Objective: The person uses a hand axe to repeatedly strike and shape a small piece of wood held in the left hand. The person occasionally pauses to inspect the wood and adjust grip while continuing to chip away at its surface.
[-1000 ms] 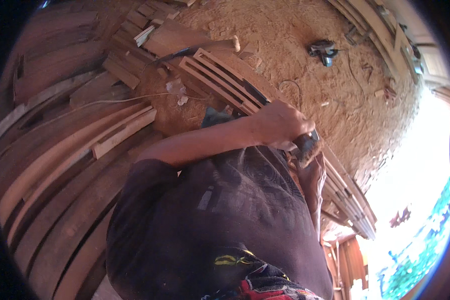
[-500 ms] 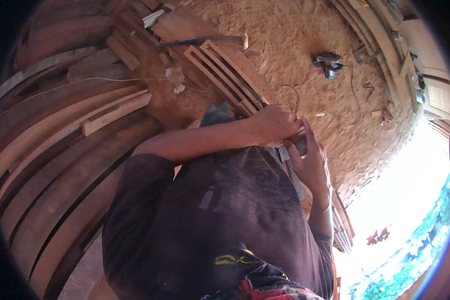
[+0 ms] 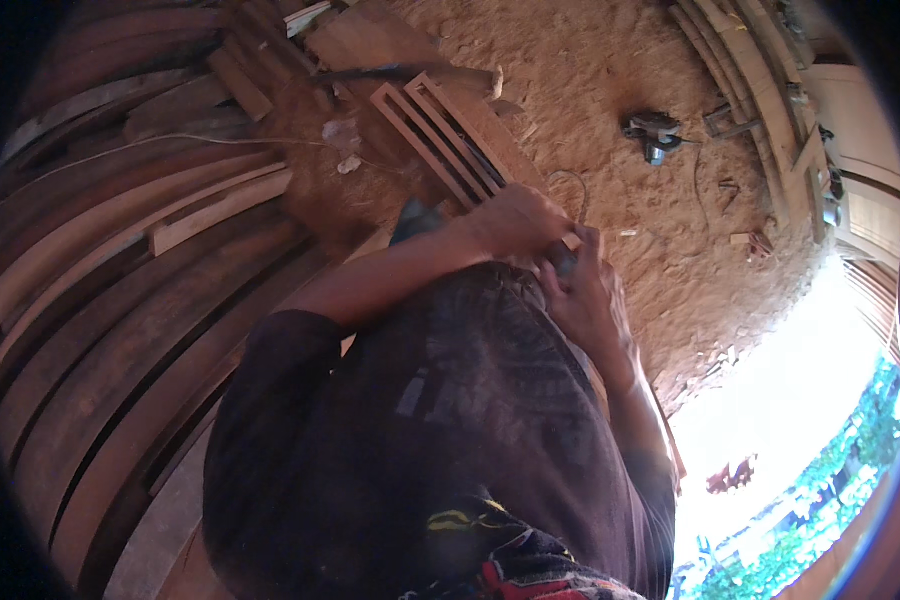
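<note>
My left hand (image 3: 526, 222) is closed in a fist over the near end of a long wooden frame (image 3: 446, 138) with parallel slats and gaps. At its knuckles a small pale wooden tip (image 3: 572, 241) sticks out. Right beside it, my right hand (image 3: 592, 298) curls its thumb and fingers around a dark grey rounded piece (image 3: 565, 262). What this piece belongs to is hidden by the hands, and so is the left fist's grip. Below them, my dusty dark shirt covers the near part of the work. A blue-green thing (image 3: 416, 220) peeks out behind my left forearm.
Long boards (image 3: 120, 290) are stacked along the left. A power tool (image 3: 654, 136) with a cord lies on the dusty ground (image 3: 570, 90) farther off. More planks (image 3: 745, 90) line the far right, and bright daylight comes in at the right.
Both hands have shifted slightly up and to the left in the picture, staying close together. The right hand's fingers have curled in more. The surroundings have slid slightly left with the view.
</note>
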Demonstrator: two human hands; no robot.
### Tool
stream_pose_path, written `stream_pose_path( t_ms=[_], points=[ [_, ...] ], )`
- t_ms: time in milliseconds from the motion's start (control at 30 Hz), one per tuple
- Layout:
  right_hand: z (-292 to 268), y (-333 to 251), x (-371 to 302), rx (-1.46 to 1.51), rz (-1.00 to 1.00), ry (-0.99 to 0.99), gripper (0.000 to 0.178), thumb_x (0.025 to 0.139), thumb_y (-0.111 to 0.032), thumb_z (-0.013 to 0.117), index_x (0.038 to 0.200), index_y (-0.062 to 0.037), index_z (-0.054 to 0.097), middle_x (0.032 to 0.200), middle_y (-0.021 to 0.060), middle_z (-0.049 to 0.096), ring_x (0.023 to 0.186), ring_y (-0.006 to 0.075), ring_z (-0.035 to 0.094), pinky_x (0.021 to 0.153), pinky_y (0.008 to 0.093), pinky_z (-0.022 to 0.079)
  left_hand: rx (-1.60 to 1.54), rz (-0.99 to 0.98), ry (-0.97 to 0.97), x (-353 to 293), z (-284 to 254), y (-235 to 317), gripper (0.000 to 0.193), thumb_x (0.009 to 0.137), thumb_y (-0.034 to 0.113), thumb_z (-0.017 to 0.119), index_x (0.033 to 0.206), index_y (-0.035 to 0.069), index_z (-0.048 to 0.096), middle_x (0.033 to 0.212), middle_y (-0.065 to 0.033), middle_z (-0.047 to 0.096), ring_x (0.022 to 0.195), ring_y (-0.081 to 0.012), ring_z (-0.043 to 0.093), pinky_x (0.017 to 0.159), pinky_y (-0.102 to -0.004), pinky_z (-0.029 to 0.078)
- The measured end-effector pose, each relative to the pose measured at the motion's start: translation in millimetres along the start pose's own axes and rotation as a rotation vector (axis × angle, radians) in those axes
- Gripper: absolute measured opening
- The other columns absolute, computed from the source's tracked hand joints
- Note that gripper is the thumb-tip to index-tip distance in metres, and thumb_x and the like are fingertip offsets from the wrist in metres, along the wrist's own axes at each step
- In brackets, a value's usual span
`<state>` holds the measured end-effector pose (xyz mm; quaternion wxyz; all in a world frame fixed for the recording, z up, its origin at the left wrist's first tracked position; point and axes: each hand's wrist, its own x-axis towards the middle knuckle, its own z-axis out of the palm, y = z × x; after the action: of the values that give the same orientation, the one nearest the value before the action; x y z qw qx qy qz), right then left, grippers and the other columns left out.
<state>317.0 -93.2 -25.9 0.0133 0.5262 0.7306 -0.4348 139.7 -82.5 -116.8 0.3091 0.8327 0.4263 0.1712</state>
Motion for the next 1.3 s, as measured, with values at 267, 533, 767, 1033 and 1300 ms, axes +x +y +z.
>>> stream_pose_path(
  t_ms=[267, 533, 767, 1033, 1300],
  points=[
    [-12.7, 0.2, 3.4, -0.014, -0.098, -0.007, 0.064, 0.096, -0.020, 0.068, 0.145, -0.0014, 0.032, 0.100, 0.0313, 0.070, 0.089, 0.0519, 0.070, 0.078, 0.0593, 0.056, 0.032, 0.039, 0.040, 2.5, -2.5, -4.4, 0.034, 0.078, 0.036, 0.074, 0.100, 0.011, 0.067, 0.083, -0.0103, 0.070, 0.080, -0.0335, 0.073, 0.066, -0.0450, 0.058],
    [-21.2, -4.9, -9.4, 0.012, -0.068, -0.029, 0.063, 0.096, -0.018, 0.068, 0.148, -0.0058, 0.034, 0.099, 0.0261, 0.071, 0.089, 0.0472, 0.071, 0.074, 0.0533, 0.056, 0.067, 0.061, 0.074, 2.5, 2.6, -1.6, 0.035, 0.074, 0.034, 0.076, 0.098, 0.009, 0.070, 0.080, -0.0113, 0.070, 0.079, -0.0343, 0.074, 0.066, -0.0460, 0.058],
    [-22.6, -4.6, 9.3, -0.136, -0.294, 0.009, 0.068, 0.095, -0.015, 0.069, 0.147, 0.0020, 0.029, 0.088, 0.0298, 0.069, 0.078, 0.0490, 0.070, 0.072, 0.0558, 0.059, 0.049, 0.026, 0.084, 3.3, 0.0, 0.4, 0.032, 0.073, 0.031, 0.078, 0.097, 0.011, 0.071, 0.080, -0.0102, 0.071, 0.079, -0.0329, 0.074, 0.067, -0.0451, 0.059],
    [-21.1, -8.9, 2.6, -0.011, -0.208, -0.004, 0.066, 0.093, -0.014, 0.071, 0.145, 0.0032, 0.033, 0.085, 0.0286, 0.069, 0.079, 0.0480, 0.070, 0.067, 0.0534, 0.058, 0.041, 0.049, 0.177, 2.1, 6.9, -5.0, 0.044, 0.061, 0.040, 0.086, 0.093, 0.013, 0.073, 0.080, -0.0074, 0.072, 0.077, -0.0315, 0.075, 0.066, -0.0438, 0.059],
    [26.1, 9.5, 47.1, 0.013, -0.327, 0.177, 0.065, 0.092, -0.017, 0.074, 0.144, -0.0042, 0.037, 0.093, 0.0296, 0.070, 0.081, 0.0520, 0.068, 0.068, 0.0559, 0.055, 0.083, 0.042, 0.155, -10.5, 11.5, -49.7, 0.030, 0.068, 0.031, 0.078, 0.091, 0.012, 0.072, 0.081, -0.0124, 0.072, 0.077, -0.0338, 0.074, 0.066, -0.0459, 0.059]
  ],
)
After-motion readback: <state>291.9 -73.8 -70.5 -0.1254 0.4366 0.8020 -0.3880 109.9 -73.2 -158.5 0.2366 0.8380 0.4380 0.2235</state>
